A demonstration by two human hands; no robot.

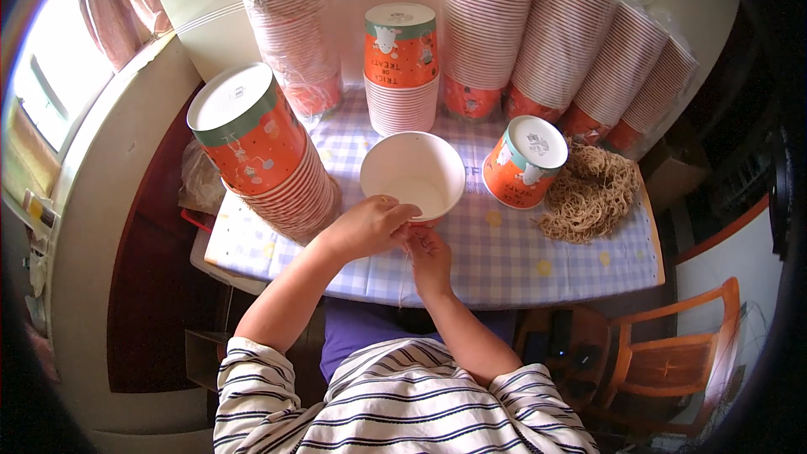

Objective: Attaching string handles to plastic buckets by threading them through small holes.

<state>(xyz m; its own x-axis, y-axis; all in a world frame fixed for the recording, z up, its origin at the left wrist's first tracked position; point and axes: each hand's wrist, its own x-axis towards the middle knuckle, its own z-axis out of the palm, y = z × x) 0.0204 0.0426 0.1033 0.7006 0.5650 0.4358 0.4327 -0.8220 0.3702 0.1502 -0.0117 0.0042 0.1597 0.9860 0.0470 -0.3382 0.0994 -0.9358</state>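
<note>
The open paper cup (pixel 413 175) stands upright on the checked table (pixel 504 265), its near rim touching both hands. It looks light, thin-walled and easy to crush or tip, so the stiff rolled rim seems the safest place to take it. The left hand (pixel 370 225) is clenched at that rim, and the right hand (pixel 431 254) pinches a thin string (pixel 405 273) hanging below it. Stacks of orange cups (pixel 269 160) and a heap of brown cord loops (pixel 591 193) lie around it.

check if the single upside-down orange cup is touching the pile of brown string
Touching: the head view shows the upside-down orange cup with its right side pressed against the brown string pile, no tablecloth visible between them.
</note>
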